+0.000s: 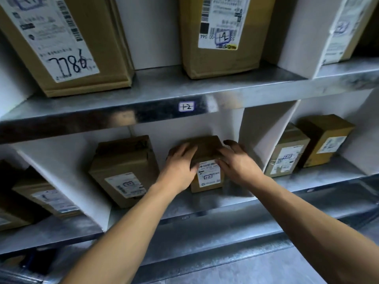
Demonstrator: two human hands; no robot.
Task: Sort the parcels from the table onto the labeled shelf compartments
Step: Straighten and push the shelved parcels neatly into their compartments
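Item: small parcel (pixel 207 178), brown carton with a white label on its front face. Location: lower shelf (pixel 287 181), middle compartment, below the tag marked "1-2" (pixel 186 106); it is stood upright on the shelf floor, just right of a larger parcel (pixel 123 171).

Left hand (pixel 180 162): laid over the upper left corner, fingers curved round the top, thumb pressed to the front.

Right hand (pixel 235 160): fingers spread and nearly straight, rested against the upper right edge.

Adjacent: two parcels (pixel 287 152) are kept in the compartment to the right, past a white divider (pixel 264 136).
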